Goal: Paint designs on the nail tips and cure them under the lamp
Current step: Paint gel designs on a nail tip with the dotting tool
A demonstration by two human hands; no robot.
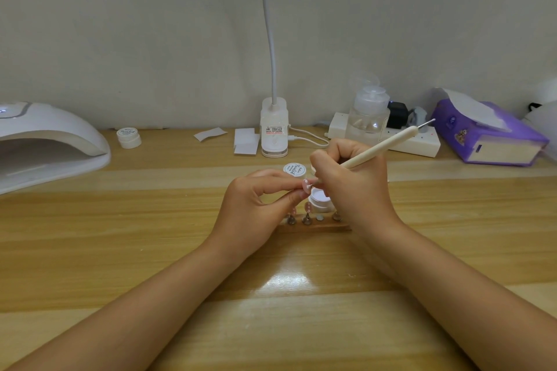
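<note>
Nail tip [306, 184] — a small pink one with white dots on it — sits pinched between the thumb and fingers of the left hand [256, 205], held up just above the middle of the desk [150, 250]. The right hand [352, 187] is curled round a cream dotting pen [382, 147], gripped like a pencil, and the pen's lower end meets the nail tip while its thin metal upper point sticks out toward the back right. Right under the two hands stands an open little jar [320, 200] of pale gel, and just behind it lies its white lid [293, 169] with printed lettering. Nearer the person, a wooden holder strip [319, 224] carries a row of small metal stands; one of them bears another pink dotted tip [308, 206], partly hidden by the left hand. Off at the far left rests the white curing lamp [45, 141], its mouth facing the desk's centre — well apart from the hands. A closed white jar [129, 137] stands near it. Along the wall I see a clip-on desk lamp base [273, 129] with a bendy neck, a clear pump bottle [369, 113] on a white power strip [422, 141], and a purple tissue pack [488, 135].
</note>
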